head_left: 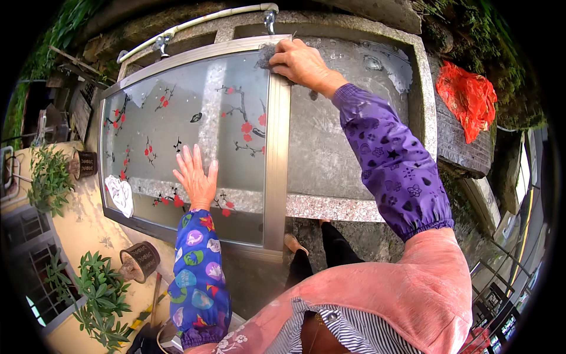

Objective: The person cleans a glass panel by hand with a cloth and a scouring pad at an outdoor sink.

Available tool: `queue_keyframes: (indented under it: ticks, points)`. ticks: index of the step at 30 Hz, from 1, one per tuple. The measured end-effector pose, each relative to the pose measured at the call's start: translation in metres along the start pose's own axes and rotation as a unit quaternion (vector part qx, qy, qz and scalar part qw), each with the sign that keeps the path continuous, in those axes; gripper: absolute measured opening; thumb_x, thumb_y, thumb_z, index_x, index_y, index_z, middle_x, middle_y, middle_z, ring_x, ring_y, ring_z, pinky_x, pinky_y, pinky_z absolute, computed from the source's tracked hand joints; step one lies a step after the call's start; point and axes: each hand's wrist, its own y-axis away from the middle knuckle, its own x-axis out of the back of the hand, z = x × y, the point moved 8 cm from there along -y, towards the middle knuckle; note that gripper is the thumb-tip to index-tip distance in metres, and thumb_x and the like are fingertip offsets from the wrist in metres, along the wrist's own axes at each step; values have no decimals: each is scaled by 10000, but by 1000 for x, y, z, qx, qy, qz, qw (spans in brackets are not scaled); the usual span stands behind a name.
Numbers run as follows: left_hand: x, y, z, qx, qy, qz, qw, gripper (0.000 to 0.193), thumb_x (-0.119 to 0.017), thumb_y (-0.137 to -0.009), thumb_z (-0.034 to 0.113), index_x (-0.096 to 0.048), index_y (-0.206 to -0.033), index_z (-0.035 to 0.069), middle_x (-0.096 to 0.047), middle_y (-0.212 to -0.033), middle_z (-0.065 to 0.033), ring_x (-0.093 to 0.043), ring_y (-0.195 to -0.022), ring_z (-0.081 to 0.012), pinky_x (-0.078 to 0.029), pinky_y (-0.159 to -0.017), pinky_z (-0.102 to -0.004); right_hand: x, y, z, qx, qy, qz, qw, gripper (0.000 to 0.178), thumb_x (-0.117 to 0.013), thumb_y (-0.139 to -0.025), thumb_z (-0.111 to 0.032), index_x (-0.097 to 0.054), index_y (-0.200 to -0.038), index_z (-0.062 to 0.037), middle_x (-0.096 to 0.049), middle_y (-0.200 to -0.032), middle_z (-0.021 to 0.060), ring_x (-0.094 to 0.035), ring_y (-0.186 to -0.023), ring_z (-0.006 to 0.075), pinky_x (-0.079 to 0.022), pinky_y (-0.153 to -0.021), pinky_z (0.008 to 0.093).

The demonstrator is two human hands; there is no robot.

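Observation:
A framed glass panel (177, 141) with red blossom and dark branch decorations lies across a stone trough (330, 207). My left hand (197, 180), in a blue patterned sleeve cover, rests on the glass with its fingers spread and nothing in it. At the far right corner of the metal frame, my right hand (302, 64) is closed around a dark grey scouring pad (267, 55), pressing it on the frame. A purple sleeve cover is on that arm. A crumpled white cloth (119, 194) sits at the panel's near left corner.
Two metal taps (269, 22) come off a pale pipe (194, 26) behind the panel. Wet concrete shows inside the trough at right. A red plastic bag (467, 100) lies on a stone slab beyond it. Potted plants (140, 261) stand at left.

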Motion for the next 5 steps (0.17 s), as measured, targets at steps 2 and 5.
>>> queue_keyframes:
  ticks: [2, 5]
  points:
    - [-2, 0, 2, -4, 12, -1, 1000, 711, -509, -893, 500, -278, -1487, 186, -192, -1554, -123, -142, -1421, -390, -125, -1076, -659, -18, -30, 1, 16, 101, -47, 994, 126, -648, -820, -215, -710, -919, -169, -571, -1010, 20, -561, -962, 248, -506, -809, 359]
    - [-1, 0, -1, -3, 12, 4, 1000, 715, -514, -890, 501, -278, -1487, 186, -193, -1554, -123, -139, -1423, -389, -110, -1080, -659, -12, -36, 30, -61, 97, -74, 991, 222, -668, -773, -196, -729, -984, -229, -574, -1027, 21, -559, -991, 254, -512, -844, 340]
